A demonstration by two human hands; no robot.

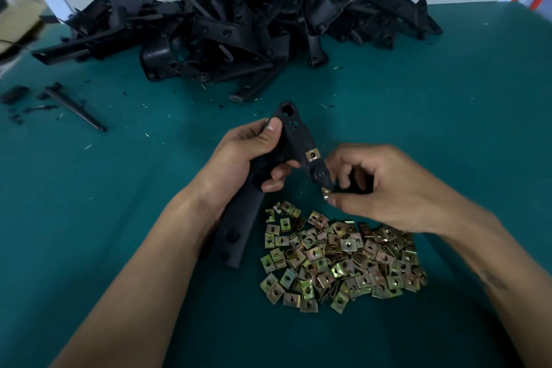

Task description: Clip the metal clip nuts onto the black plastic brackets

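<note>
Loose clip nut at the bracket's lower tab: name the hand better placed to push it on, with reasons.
Right. The right hand already pinches the loose clip nut beside the bracket; the left hand grips the bracket's middle, steadying it.

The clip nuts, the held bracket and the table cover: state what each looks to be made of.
Clip nuts: thin stamped metal, likely yellow-zinc plated, going by the iridescent gold-green sheen and folded edges.
Held bracket: matte black moulded plastic, dull with rounded bosses and holes.
Table cover: teal, non-glossy, perhaps a rubbery or fabric mat; the texture is unclear.
</note>
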